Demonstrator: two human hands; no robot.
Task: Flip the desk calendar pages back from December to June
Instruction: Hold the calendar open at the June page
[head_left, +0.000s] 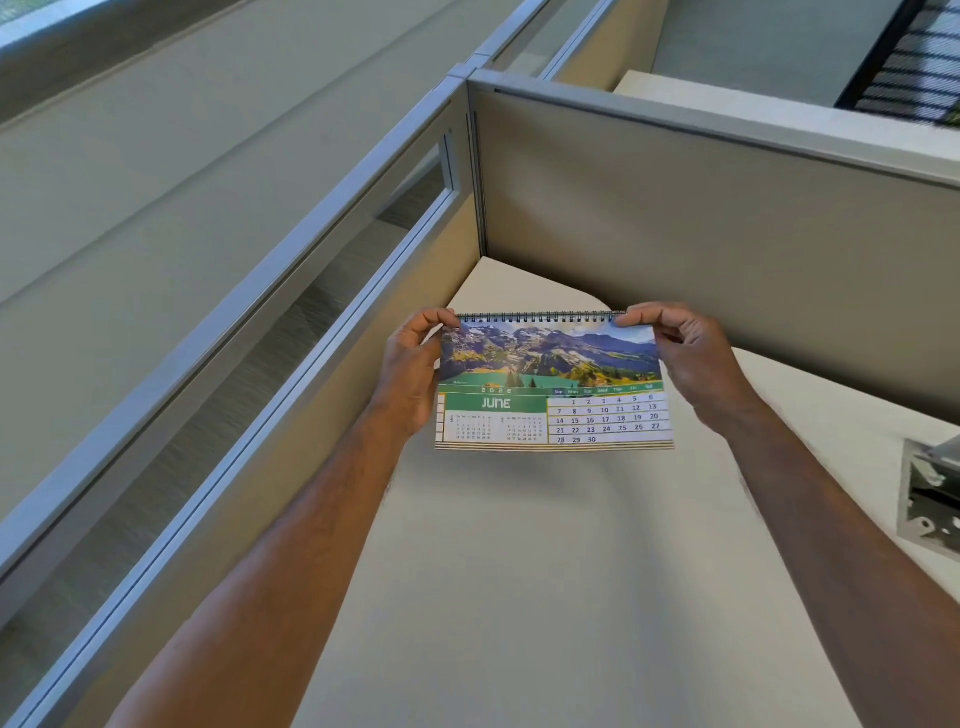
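A spiral-bound desk calendar (553, 384) stands on the cream desk (545, 571) near the corner of the cubicle. Its front page reads JUNE under a photo of mountains and a lake. My left hand (413, 374) grips the calendar's upper left corner, thumb on the front by the wire binding. At the upper right corner my right hand (685, 358) pinches the top edge. Both forearms reach in from the bottom of the view. The back of the calendar is hidden.
Beige cubicle panels (701, 234) close the desk at the back and along the left. A grey metal box (930, 499) sits at the desk's right edge. Bare desk surface lies between my arms.
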